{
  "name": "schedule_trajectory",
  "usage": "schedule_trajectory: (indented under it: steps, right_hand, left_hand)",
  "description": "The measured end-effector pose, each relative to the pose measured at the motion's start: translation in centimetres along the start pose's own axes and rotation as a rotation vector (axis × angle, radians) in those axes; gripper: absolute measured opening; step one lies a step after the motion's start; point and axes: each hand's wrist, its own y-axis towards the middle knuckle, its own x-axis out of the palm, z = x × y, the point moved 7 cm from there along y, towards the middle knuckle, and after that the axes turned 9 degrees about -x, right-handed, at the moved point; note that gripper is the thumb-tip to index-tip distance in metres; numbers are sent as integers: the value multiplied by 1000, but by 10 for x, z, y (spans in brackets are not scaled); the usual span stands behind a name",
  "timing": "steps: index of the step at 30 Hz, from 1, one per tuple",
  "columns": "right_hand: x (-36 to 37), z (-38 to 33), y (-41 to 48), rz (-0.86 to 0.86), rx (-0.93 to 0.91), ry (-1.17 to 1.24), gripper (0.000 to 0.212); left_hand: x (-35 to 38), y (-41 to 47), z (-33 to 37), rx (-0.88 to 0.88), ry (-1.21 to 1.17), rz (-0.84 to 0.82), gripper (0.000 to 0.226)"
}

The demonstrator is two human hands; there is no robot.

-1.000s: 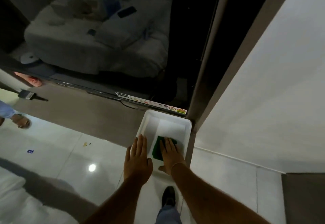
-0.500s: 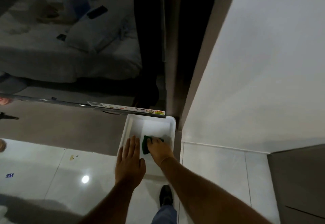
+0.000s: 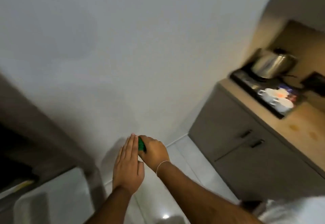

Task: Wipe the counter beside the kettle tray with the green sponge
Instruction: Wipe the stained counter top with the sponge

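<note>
My right hand (image 3: 154, 150) grips the green sponge (image 3: 141, 145) in the air in front of the white wall, low in the view. My left hand (image 3: 128, 164) is flat with fingers together, its fingertips right beside the sponge; I cannot tell whether they touch. At the right, the wooden counter (image 3: 297, 129) carries a black kettle tray (image 3: 246, 81) with a steel kettle (image 3: 271, 64) and white cups (image 3: 279, 100). Two brownish round stains mark the counter near its front edge, beside the tray. The whole view is motion-blurred.
Grey cabinet doors (image 3: 233, 136) with dark handles sit under the counter. A white plastic bin (image 3: 52, 194) stands at the lower left by a dark frame. White floor tiles (image 3: 177, 179) lie below my hands. A dark object (image 3: 314, 83) stands at the counter's back right.
The sponge has come up out of the white bin in my right hand. My view has swung right, away from the dark glass, bringing the counter and kettle tray into sight.
</note>
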Motion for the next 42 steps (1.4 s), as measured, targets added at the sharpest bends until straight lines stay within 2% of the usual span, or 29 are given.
schedule_trajectory:
  steps: [5, 7, 15, 17, 21, 23, 27, 32, 35, 37, 40, 42]
  right_hand:
    - [-119, 158, -70, 294, 433, 239, 34]
    - [-160, 214, -102, 390, 530, 289, 34]
    - [-286, 396, -222, 609, 728, 398, 40]
    - [-308, 429, -247, 692, 780, 498, 42]
    - [-333, 477, -295, 914, 888, 831, 26]
    - [-350, 492, -311, 984, 894, 821, 26]
    - [-384, 527, -336, 1109, 899, 651, 17]
    - [-425, 568, -378, 1244, 1014, 334, 40]
    - [-436, 595, -404, 1154, 1237, 75, 54]
    - [-432, 614, -404, 1029, 1300, 34, 60]
    - [-424, 630, -365, 841, 1215, -19, 66]
    - [-408, 619, -330, 732, 1038, -55, 72]
  left_hand:
    - [73, 38, 156, 306, 35, -132, 85]
    - [103, 50, 215, 397, 57, -176, 82]
    - [223, 69, 442, 624, 129, -315, 82]
    - [241, 69, 487, 680, 109, -351, 84]
    - [276, 69, 561, 759, 110, -398, 83]
    - [295, 71, 591, 799, 143, -427, 84]
    - [333, 82, 634, 855, 155, -491, 85]
    - [386, 100, 658, 894, 271, -560, 88]
    - [414, 110, 658, 900, 313, -596, 90]
    - [426, 117, 652, 881, 324, -621, 91]
    - [434, 126, 641, 862, 303, -615, 92]
    - [433, 129, 635, 886, 299, -607, 94]
